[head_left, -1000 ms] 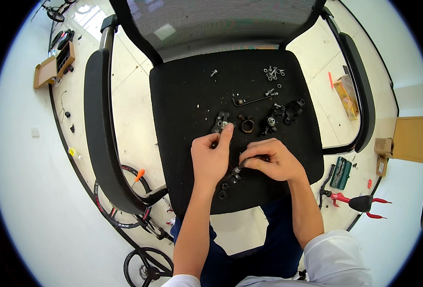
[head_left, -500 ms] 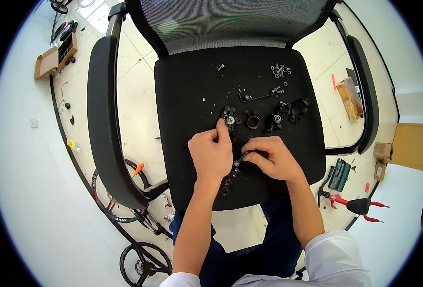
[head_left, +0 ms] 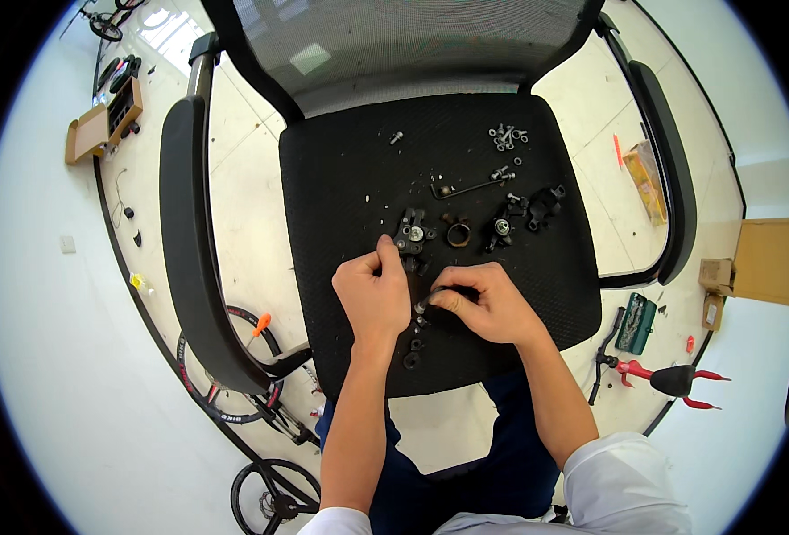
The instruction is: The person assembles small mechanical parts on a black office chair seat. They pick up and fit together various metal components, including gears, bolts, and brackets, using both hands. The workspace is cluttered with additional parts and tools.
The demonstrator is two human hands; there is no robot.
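Observation:
Over the black chair seat (head_left: 332, 192), my left hand (head_left: 372, 290) is closed, its thumb pressed against a black bicycle brake caliper (head_left: 415, 234) with a silver screw in its middle. To the right, my right hand (head_left: 479, 299) pinches a small dark rod-like piece with a grey end (head_left: 424, 304); its exact kind is hard to make out. Small black round parts (head_left: 412, 359) lie just below it. A brownish-black ring clamp (head_left: 458, 234) sits beside the caliper. Farther right are a second black mechanism with a silver centre (head_left: 501, 226) and a black bracket (head_left: 546, 208).
A hex key (head_left: 475, 187) and several bolts (head_left: 508, 136) lie toward the seat's back, with a lone bolt (head_left: 396, 138). Armrests (head_left: 185, 241) flank the seat. On the floor are a bicycle wheel (head_left: 225, 415), a green toolbox (head_left: 635, 325) and a red fork (head_left: 635, 367).
The whole view has shifted slightly, so the seat and its parts appear farther left. Both hands keep nearly the same pose and grip.

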